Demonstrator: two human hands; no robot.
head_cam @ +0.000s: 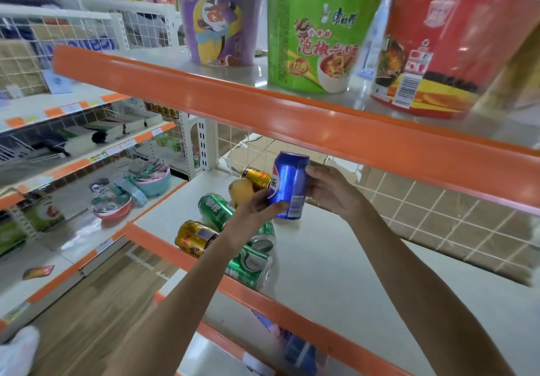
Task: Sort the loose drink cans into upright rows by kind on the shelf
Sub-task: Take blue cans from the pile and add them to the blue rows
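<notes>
- Holding a blue can (287, 187) between them, the left hand (257, 204) pinches its lower edge and the right hand (328, 191) curls round its side.
- It stands nearly upright, base at the shelf (336, 273); contact is unclear.
- Left of it, gold cans (194, 237) and green cans (214, 210) lie tumbled on their sides.
- Above stand three noodle tubs (317, 33).

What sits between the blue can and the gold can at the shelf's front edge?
In the head view, green cans lying on their sides, partly hidden by the left hand that holds the blue can; gold can.
</notes>
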